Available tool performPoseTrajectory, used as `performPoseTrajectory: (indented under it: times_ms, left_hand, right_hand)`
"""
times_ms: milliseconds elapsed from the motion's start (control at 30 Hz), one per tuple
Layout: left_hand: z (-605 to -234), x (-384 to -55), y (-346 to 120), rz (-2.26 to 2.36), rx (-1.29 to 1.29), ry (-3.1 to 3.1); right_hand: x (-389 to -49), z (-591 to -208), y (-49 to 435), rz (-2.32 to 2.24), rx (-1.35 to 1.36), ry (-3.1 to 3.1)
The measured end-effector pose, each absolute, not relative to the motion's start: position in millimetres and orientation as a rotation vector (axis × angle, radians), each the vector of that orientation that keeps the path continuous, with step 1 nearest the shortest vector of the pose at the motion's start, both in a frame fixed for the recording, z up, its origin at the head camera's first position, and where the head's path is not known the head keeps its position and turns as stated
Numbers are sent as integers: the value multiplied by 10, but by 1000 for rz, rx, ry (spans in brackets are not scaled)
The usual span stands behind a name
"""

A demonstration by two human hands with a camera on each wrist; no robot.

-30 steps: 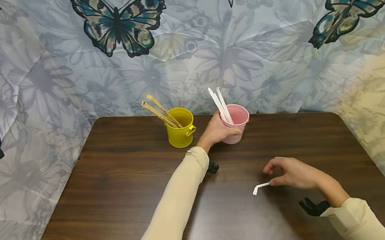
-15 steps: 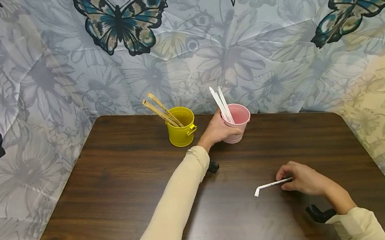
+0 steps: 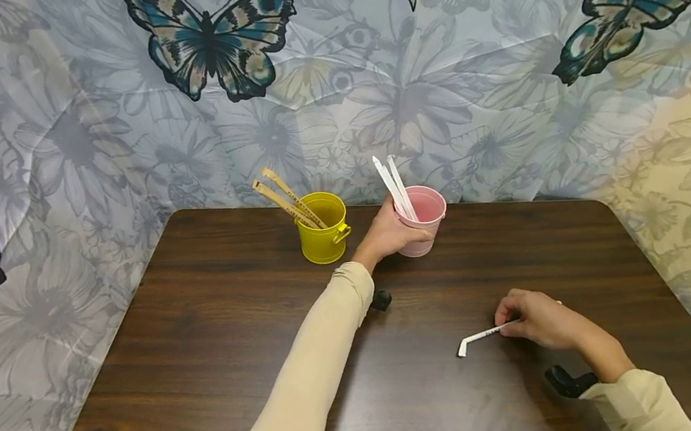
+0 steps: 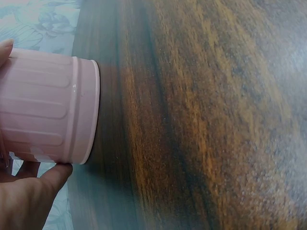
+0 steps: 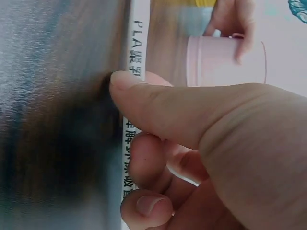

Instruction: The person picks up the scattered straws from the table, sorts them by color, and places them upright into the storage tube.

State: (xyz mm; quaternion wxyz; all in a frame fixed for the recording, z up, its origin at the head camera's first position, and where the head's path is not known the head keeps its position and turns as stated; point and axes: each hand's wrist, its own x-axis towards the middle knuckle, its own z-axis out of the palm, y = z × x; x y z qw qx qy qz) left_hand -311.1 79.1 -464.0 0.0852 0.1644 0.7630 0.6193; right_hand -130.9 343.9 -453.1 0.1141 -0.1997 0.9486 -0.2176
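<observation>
My left hand [image 3: 385, 233] grips the side of a small pink bucket [image 3: 420, 249], which stands upright near the table's back edge. White paper-wrapped straws [image 3: 393, 182] lean out of it. In the left wrist view the ribbed wall of the pink bucket [image 4: 38, 96] shows between my thumb and fingers. Over the table's right half, my right hand [image 3: 538, 321] pinches a white wrapped straw [image 3: 479, 335], whose far end is bent down. Printed lettering runs along that straw [image 5: 128, 167] in the right wrist view, with curled fingers behind it.
Left of the pink bucket stands a yellow bucket [image 3: 324, 248] with a side handle, holding tan paper-wrapped straws [image 3: 286, 202]. Both buckets are close to a butterfly-printed cloth backdrop [image 3: 328, 99]. The dark wood table [image 3: 177, 389] has rounded back corners.
My right hand has shifted right along the straw, and its spread fingers have come together on it. More of the straw's bent end now shows. My left hand stays on the pink bucket.
</observation>
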Motion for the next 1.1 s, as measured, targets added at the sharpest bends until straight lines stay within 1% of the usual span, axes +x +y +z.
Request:
performPoseTrajectory:
  times_ms: [267,567,767,900,1100]
  left_hand:
    - [-4652,-3130,798,1850,504,2273]
    - [-4643,-3119,789,1847,476,2274]
    - [-4645,-3116,788,1835,476,2273]
    - [-4623,-3106,778,1845,487,2273]
    - [-4623,-3101,781,1836,483,2270]
  right_hand:
    - [-1444,-4294,3392,-772,-532,2828]
    - [-1728,-3909,3270,-909,-632,2963]
    - [-1938,-3536,3151,-970,-540,3048]
    - [-2100,-3285,3044,-1126,-488,3078]
    - [-2401,-3109,2865,-1381,-428,3095]
